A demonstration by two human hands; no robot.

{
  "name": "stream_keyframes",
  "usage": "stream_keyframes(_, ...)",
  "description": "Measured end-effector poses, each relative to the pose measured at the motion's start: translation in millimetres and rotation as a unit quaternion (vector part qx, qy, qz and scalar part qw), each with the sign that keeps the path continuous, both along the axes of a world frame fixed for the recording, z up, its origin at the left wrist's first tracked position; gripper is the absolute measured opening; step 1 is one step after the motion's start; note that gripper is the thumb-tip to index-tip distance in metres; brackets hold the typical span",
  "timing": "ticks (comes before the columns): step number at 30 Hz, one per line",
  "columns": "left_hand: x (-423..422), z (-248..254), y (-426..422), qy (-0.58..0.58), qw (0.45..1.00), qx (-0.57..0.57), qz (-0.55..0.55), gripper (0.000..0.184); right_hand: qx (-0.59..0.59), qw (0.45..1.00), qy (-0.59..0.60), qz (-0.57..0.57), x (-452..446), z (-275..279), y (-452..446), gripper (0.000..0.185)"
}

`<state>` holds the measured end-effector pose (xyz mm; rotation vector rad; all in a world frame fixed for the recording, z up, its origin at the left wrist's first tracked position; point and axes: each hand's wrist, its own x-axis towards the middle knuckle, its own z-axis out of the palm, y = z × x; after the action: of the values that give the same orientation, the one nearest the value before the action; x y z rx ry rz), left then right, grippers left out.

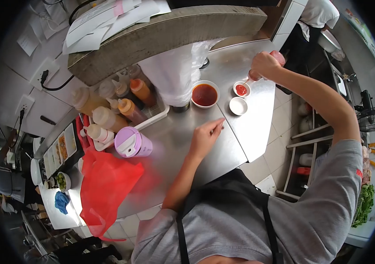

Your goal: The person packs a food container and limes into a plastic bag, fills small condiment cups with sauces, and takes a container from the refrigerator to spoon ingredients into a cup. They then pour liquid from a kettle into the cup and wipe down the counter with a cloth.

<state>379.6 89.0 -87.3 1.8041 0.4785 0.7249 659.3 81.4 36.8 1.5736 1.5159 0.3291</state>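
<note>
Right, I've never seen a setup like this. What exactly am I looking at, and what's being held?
There's no machine here, just a person's two bare hands. The single picture comes from a head-worn camera looking forward and down, with rounded, dark edges. The right hand grips a squeeze bottle, nozzle down by a small dish of red sauce. The left hand is loosely curled, nothing visible in it. Also on the metal table: another white dish, a bowl of dark red liquid, a purple-lidded cup, a red bag and a tray of bottles.
</note>
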Motion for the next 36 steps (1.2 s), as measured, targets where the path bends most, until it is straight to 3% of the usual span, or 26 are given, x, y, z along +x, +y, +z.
stream_keyframes(5,-53.1,-28.1,-28.5,0.036,0.996,-0.073,0.033,0.019,0.013,0.997,-0.038,0.068,12.2,2.7,-8.0,0.006)
stream_keyframes(11,-84.5,-30.0,-41.9,0.032,0.995,-0.085,0.033,0.018,0.079,0.988,-0.096,0.091,17.2,-42.2,-10.4,0.029)
stream_keyframes(14,-94.2,-27.1,-37.3,0.039,0.997,-0.067,0.031,0.018,0.033,0.994,-0.081,0.072,14.2,-37.0,-7.0,0.037)
stream_keyframes(20,-115.4,-25.7,-34.4,0.052,0.995,-0.061,0.054,0.018,0.036,0.998,-0.027,0.054,13.5,-13.2,-2.2,0.034)
stream_keyframes(25,-126.0,-34.6,-35.0,0.048,0.995,-0.055,0.060,0.018,0.087,0.989,-0.024,0.120,32.0,-2.9,-3.5,0.014)
stream_keyframes(36,-133.3,-37.9,-30.9,0.057,0.995,-0.053,0.061,0.019,0.076,0.993,-0.023,0.091,31.8,-13.9,-13.5,0.013)
